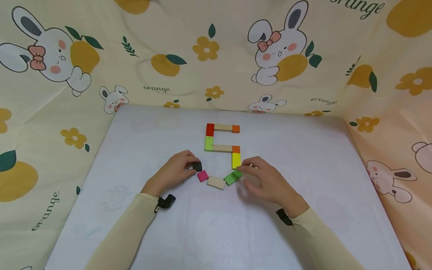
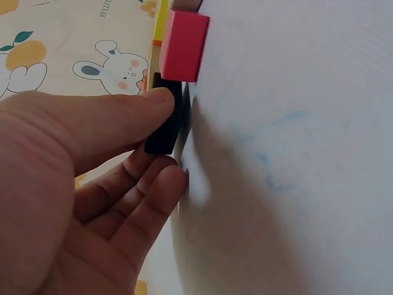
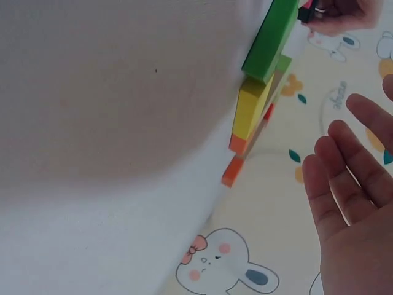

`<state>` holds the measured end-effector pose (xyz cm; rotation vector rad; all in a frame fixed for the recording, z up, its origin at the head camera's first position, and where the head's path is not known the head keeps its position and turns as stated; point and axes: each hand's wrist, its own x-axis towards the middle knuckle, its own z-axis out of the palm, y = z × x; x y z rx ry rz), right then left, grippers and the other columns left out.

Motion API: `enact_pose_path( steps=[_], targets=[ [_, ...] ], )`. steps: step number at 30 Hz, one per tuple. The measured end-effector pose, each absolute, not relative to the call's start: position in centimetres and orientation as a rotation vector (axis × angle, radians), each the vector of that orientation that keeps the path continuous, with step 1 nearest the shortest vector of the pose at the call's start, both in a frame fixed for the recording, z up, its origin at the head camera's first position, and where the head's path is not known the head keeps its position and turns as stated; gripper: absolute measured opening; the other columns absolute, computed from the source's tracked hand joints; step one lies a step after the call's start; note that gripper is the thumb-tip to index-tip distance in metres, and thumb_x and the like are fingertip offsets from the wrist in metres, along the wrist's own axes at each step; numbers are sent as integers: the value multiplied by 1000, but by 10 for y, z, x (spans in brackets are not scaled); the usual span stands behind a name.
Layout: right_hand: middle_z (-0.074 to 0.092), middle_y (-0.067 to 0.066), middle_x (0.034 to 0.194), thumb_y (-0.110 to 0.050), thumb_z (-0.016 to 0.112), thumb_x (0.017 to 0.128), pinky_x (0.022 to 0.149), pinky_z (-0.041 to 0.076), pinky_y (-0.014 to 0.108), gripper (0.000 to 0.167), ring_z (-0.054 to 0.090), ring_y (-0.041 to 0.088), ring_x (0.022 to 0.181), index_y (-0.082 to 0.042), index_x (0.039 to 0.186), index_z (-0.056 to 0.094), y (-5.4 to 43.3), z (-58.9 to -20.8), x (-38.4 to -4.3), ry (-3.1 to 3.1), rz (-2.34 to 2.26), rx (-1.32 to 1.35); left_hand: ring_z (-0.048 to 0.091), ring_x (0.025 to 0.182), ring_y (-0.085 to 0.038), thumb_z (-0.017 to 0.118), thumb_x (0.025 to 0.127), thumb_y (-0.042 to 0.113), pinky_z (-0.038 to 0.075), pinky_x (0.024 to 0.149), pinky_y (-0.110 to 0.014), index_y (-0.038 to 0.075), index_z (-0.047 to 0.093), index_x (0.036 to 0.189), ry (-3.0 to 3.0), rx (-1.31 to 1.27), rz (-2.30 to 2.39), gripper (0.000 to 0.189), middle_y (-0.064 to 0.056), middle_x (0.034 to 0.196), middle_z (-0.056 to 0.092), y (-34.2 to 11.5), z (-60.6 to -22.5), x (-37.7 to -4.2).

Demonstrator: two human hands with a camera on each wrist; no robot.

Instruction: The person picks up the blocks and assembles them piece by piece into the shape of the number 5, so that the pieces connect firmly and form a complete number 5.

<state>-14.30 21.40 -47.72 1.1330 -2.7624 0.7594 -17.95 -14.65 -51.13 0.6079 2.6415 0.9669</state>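
My left hand (image 1: 174, 169) pinches a small black block (image 1: 197, 167) with thumb and fingers, low over the white surface. In the left wrist view the thumb lies across the black block (image 2: 164, 126), close to a pink block (image 2: 185, 46). A plain wooden block (image 1: 216, 182) and a green block (image 1: 233, 177) continue the curve from the pink one. Beside the green block hovers my right hand (image 1: 266, 182); in the right wrist view its fingers (image 3: 347, 184) are loosely extended, holding nothing. The yellow block (image 1: 236, 161) joins the green one at its upper end.
Farther back, a red block (image 1: 210, 129), a light green block (image 1: 209, 143), wooden blocks (image 1: 223, 128) and orange blocks (image 1: 236, 129) form the upper part of a figure like a 5. Behind the white table (image 1: 297, 150) hangs a patterned cloth (image 1: 229, 82).
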Motion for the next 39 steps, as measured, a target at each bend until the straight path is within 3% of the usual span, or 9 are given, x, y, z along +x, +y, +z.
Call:
enact_pose_path(
  steps=[13, 32, 39],
  targets=[
    [65, 6, 129, -15, 75, 96, 98, 57, 48, 35, 60, 26, 121, -9, 130, 79, 217, -479, -143, -2708, 803, 1125, 61, 105, -20, 81, 98, 8, 57, 95, -36, 3, 74, 136, 2625, 605, 964, 39, -3, 124, 66, -145, -515, -183],
    [65, 7, 128, -12, 76, 94, 96, 57, 49, 34, 61, 27, 121, -8, 128, 79, 225, -480, -141, -2689, 792, 1080, 61, 97, -17, 82, 97, 7, 56, 85, -33, 1, 73, 137, 2605, 625, 1018, 42, -1, 121, 68, -146, -521, -181],
    [64, 8, 131, -9, 75, 93, 98, 55, 52, 37, 59, 29, 123, -10, 130, 78, 241, -477, -147, -2702, 808, 974, 61, 102, -17, 81, 100, 16, 56, 88, -35, 5, 70, 144, 2620, 621, 1045, 47, 0, 124, 66, -148, -519, -182]
  ],
)
